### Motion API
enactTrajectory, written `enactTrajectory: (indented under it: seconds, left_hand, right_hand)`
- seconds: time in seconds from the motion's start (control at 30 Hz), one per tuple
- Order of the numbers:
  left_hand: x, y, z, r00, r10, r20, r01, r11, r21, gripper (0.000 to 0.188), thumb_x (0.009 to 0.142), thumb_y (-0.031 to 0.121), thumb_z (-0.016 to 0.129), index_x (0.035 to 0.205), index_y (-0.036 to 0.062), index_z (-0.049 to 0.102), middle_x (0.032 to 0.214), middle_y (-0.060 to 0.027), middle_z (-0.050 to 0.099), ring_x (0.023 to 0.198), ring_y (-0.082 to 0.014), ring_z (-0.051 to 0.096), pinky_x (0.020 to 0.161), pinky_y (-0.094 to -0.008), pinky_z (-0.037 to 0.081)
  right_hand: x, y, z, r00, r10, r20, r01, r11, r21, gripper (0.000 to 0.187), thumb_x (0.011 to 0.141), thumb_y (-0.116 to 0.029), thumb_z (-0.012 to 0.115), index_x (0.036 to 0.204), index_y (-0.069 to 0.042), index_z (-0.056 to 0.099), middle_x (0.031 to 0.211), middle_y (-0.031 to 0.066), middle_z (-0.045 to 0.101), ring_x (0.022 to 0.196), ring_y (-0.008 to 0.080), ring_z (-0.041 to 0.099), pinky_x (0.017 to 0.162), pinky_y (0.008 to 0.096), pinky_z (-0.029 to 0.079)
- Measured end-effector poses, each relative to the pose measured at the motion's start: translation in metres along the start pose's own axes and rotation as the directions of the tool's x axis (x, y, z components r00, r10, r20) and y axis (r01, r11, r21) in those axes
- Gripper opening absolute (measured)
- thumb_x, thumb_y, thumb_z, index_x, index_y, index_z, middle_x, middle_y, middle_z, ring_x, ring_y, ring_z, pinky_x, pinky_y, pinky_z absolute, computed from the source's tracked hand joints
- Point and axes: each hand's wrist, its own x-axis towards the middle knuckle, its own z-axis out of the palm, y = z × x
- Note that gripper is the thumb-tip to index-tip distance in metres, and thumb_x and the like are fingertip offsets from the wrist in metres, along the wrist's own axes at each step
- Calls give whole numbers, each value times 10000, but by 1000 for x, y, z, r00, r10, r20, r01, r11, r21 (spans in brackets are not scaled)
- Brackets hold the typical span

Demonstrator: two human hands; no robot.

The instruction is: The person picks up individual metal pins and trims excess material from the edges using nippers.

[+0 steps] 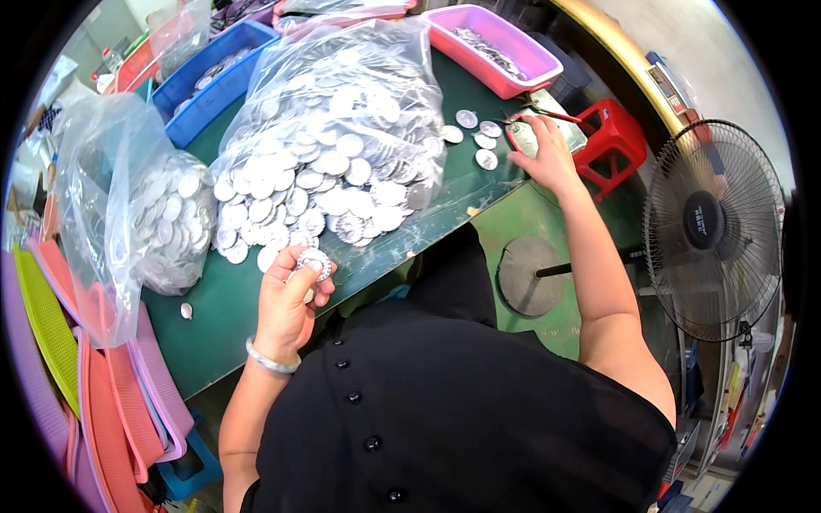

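My left hand (pixel 291 295) is closed around a few round silver discs (pixel 315 263) with patterned faces, near the table's front edge. A large heap of similar discs (pixel 342 162) spills from a clear plastic bag (pixel 359 51) just beyond it. My right hand (pixel 549 158) is at the table's right end, thumb and fingers apart. It is over or beside a red-handled tool (pixel 556 114), perhaps pliers; whether it touches the handle is unclear. Several loose discs (pixel 486 160) lie left of that hand.
A second clear bag of discs (pixel 167 222) stands left on the green table (pixel 197 342). Blue (pixel 184 128) and pink (pixel 522 85) bins holding small metal pieces sit at the back. Colourful baskets (pixel 111 410) stack at left. A red stool (pixel 611 141) and a fan (pixel 714 227) stand right.
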Motion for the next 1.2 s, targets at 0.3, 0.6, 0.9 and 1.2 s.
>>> enactTrajectory:
  seconds: [0.3,0.6,0.9,1.2]
  left_hand:
    - [13,-5,34,994,-80,68,73,992,107,81,816,55,520,894,56,498,764,-75,581,571,-100,519,468,-196,376]
    - [26,-9,55,990,-103,97,87,985,150,113,821,71,543,927,55,508,769,-64,584,579,-86,520,480,-186,379]
    - [25,-8,62,996,-50,75,34,980,196,150,818,90,575,958,55,536,754,-39,594,571,-64,527,474,-170,383]
    - [16,-2,61,998,53,-16,-47,965,259,146,793,53,582,934,28,556,713,-10,565,532,-46,512,435,-163,383]
  right_hand:
    - [22,73,15,932,-30,361,80,989,-125,934,579,-600,646,1333,-183,288,1334,188,278,1263,348,222,992,547,166]
    - [1,48,18,996,-85,-16,83,993,-86,376,747,-114,535,1116,-100,460,898,181,493,862,348,496,747,415,431]
    - [-52,-56,-33,930,-173,326,-247,363,898,436,728,15,643,1096,-51,419,861,-8,476,761,54,479,653,206,420]
    - [-86,-135,-8,832,-374,410,-230,440,868,396,769,-69,625,1101,-7,417,906,115,567,799,166,571,723,286,455]
